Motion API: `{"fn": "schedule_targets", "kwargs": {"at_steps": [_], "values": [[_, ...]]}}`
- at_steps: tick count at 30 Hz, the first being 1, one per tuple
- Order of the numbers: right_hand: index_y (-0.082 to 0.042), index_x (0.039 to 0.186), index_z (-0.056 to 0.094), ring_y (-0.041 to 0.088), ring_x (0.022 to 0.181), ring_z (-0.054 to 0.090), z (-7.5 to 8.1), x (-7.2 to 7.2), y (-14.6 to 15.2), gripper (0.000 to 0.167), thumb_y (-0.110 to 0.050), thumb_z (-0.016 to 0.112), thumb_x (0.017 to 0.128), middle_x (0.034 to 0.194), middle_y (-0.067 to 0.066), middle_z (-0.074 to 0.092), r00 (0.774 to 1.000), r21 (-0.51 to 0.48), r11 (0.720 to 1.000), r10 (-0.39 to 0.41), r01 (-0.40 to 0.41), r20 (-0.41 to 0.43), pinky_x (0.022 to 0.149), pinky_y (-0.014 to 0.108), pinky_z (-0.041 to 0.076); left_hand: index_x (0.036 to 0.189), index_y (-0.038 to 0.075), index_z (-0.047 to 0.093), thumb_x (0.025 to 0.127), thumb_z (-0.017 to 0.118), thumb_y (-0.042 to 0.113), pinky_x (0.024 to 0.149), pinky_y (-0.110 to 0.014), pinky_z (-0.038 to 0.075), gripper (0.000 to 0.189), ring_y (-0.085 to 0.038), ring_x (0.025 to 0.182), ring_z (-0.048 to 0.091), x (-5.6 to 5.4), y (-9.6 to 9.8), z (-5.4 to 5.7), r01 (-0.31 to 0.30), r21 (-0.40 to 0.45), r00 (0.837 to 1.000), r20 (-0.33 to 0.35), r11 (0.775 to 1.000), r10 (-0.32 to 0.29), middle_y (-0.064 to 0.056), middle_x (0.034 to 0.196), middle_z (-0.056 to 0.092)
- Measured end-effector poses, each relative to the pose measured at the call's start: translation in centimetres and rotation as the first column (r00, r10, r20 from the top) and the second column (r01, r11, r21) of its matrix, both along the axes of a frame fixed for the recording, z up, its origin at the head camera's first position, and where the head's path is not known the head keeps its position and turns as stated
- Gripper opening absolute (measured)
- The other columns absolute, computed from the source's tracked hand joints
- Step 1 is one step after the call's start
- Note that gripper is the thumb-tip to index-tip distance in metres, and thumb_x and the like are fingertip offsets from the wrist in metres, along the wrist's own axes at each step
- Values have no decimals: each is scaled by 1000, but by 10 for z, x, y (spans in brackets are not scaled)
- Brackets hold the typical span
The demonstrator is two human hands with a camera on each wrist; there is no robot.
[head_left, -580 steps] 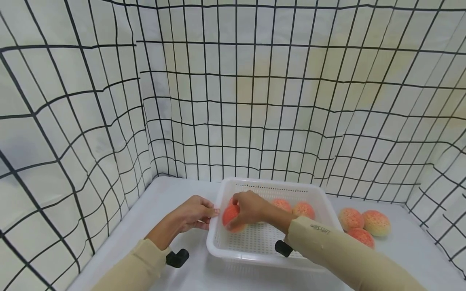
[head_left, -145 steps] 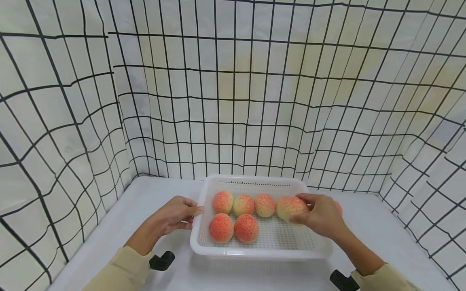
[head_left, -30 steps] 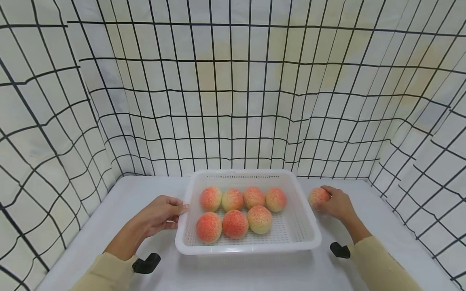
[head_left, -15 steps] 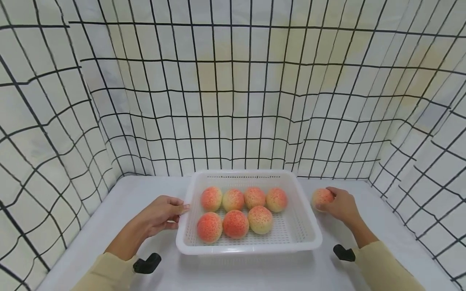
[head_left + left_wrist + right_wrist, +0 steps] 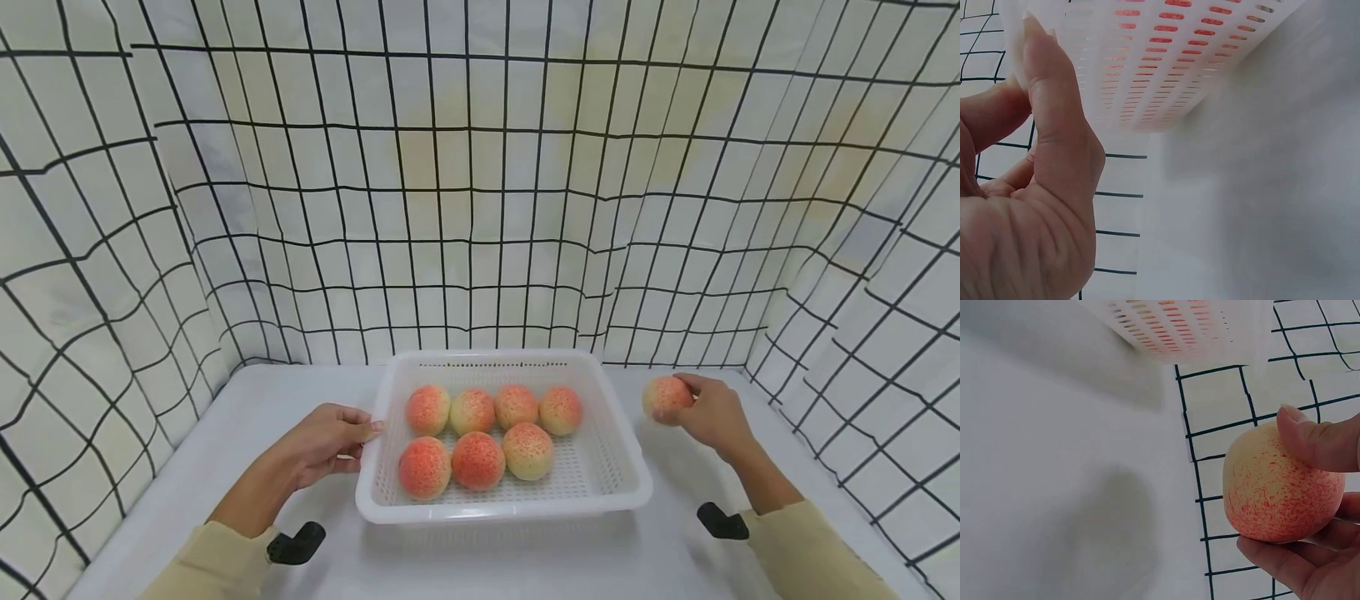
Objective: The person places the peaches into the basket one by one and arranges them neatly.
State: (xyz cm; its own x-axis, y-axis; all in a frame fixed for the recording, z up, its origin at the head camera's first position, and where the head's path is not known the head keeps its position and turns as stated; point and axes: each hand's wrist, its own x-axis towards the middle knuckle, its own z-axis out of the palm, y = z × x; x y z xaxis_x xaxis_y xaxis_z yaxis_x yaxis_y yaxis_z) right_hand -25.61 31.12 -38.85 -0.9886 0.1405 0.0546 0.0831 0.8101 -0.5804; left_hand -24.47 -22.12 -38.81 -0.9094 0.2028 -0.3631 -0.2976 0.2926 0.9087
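My right hand (image 5: 714,417) holds a peach (image 5: 667,400) with yellow and red speckles, to the right of the white plastic basket (image 5: 502,510). In the right wrist view the thumb (image 5: 1319,444) lies over the top of the peach and the fingers (image 5: 1282,562) support it from below; a shadow lies on the table under it. My left hand (image 5: 322,446) pinches the basket's left rim between thumb and fingers. Inside the basket sit several peaches in two rows: a back row (image 5: 472,412) and a shorter front row (image 5: 478,461), with bare basket floor at front right.
The basket stands on a white tabletop (image 5: 495,562). White walls with a black grid (image 5: 480,208) close in the back and both sides. A black wrist camera (image 5: 296,543) sits on the left sleeve, another black camera (image 5: 722,522) on the right one.
Over the last second my right hand has raised the peach off the table beside the basket. Earlier, more peaches lay outside; they are now in the basket. My left hand stays on the rim.
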Motion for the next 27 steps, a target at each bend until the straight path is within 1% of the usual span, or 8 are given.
{"fn": "schedule_targets", "kwargs": {"at_steps": [3, 6, 10, 17, 23, 27], "values": [[5, 148, 51, 45, 118, 60, 7, 5, -3, 74, -23, 82, 87, 141, 32, 60, 1000, 4, 1000, 4, -4, -20, 91, 56, 58, 130, -7, 63, 103, 67, 23, 72, -30, 61, 40, -20, 83, 59, 0, 0, -1, -6, 3, 1000, 1, 1000, 6, -6, 97, 67], [5, 147, 52, 42, 112, 62, 13, 9, -6, 73, -23, 82, 87, 138, 32, 61, 999, 6, 1000, 11, -10, -32, 84, 48, 59, 130, -7, 63, 103, 66, 23, 71, -29, 61, 40, -20, 82, 60, 0, 0, -2, -8, 5, 1000, 3, 1000, 8, -7, 97, 68], [4, 146, 53, 40, 108, 65, 25, 16, -12, 73, -24, 83, 86, 135, 31, 64, 999, -10, 1000, 28, -29, -41, 80, 43, 59, 130, -7, 62, 103, 67, 23, 71, -29, 61, 41, -19, 82, 60, 1, 0, -1, -9, 5, 1000, 1, 1000, 9, -7, 97, 68], [2, 149, 51, 39, 109, 67, 44, 30, -31, 79, -29, 86, 85, 134, 29, 64, 997, -21, 998, 65, -66, -44, 83, 46, 62, 129, -6, 64, 103, 67, 23, 72, -30, 61, 39, -20, 83, 61, -1, 0, -1, -16, -4, 1000, 6, 1000, 16, -8, 99, 68], [0, 146, 55, 36, 105, 66, 52, 38, -48, 75, -26, 86, 84, 130, 25, 66, 989, -14, 992, 122, -124, -79, 74, 35, 59, 131, -7, 62, 103, 66, 23, 71, -29, 61, 41, -19, 82, 60, -1, 0, -2, -16, -1, 1000, 3, 1000, 16, -7, 98, 68], [1, 143, 57, 35, 104, 68, 55, 42, -55, 72, -25, 87, 83, 128, 24, 68, 982, -6, 987, 159, -161, -100, 73, 34, 58, 132, -7, 62, 103, 66, 23, 71, -29, 61, 42, -19, 83, 60, -1, 0, -3, -21, -7, 1000, 2, 1000, 21, -7, 99, 67]]}}
